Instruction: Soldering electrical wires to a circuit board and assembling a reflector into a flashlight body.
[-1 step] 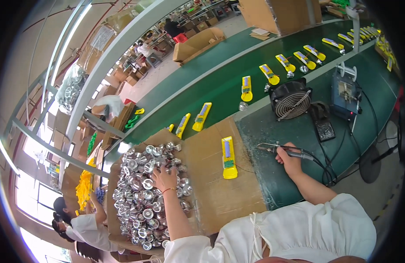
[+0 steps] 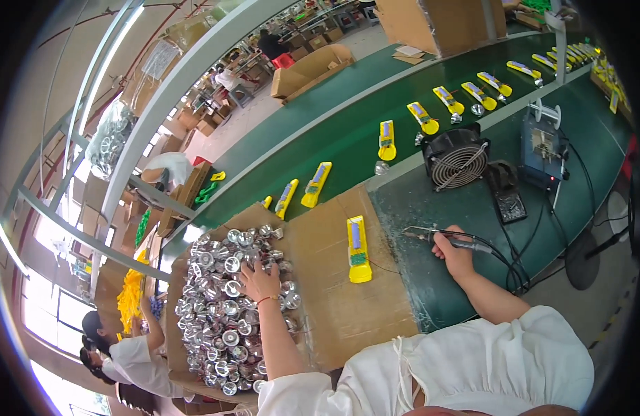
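My left hand (image 2: 259, 281) rests on a heap of shiny silver reflector cups (image 2: 230, 338) with its fingers spread. The tips dip among the cups, so contact beneath them is partly hidden. My right hand (image 2: 455, 254) is closed round a soldering iron (image 2: 472, 244), its thin tip pointing left over the green bench. Between my hands, a yellow flashlight housing (image 2: 359, 272) lies on a flat cardboard sheet (image 2: 320, 298). It carries a purple-blue cell and a green circuit board, and a thin wire runs from it to the right.
Beyond the bench, a green conveyor (image 2: 347, 166) carries a row of yellow housings, several with silver cups beside them. A black fan (image 2: 458, 159), a dark tray (image 2: 508, 201) and a blue soldering station (image 2: 544, 149) with cables stand at right. A co-worker (image 2: 136, 357) is at left.
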The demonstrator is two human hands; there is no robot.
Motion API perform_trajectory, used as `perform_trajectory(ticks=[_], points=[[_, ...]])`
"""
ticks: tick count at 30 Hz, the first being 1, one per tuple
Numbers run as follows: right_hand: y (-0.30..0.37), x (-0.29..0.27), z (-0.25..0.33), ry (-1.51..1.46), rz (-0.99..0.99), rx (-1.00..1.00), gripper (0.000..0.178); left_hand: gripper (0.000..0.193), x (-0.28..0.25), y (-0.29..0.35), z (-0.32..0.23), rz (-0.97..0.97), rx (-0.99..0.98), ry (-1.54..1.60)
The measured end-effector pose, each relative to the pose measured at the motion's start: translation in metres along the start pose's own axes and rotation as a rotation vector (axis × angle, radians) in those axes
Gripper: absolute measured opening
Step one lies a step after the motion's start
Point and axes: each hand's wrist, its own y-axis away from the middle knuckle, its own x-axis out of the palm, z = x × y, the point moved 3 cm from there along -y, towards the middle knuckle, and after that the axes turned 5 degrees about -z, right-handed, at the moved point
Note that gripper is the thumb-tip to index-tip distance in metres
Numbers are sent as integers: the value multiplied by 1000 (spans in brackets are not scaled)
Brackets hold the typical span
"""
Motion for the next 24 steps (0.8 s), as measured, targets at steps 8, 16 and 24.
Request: perform_trajectory(ticks=[8,16,24], points=[[3,-3,4,-12,5,-11,17,51,2,18,-43,-66,125,48],[7,-7,3,6,7,5,18,51,-16,113,-160,173,615,880],[2,-3,11,55,0,-34,17,44,-50,140,-136,120,475,885]])
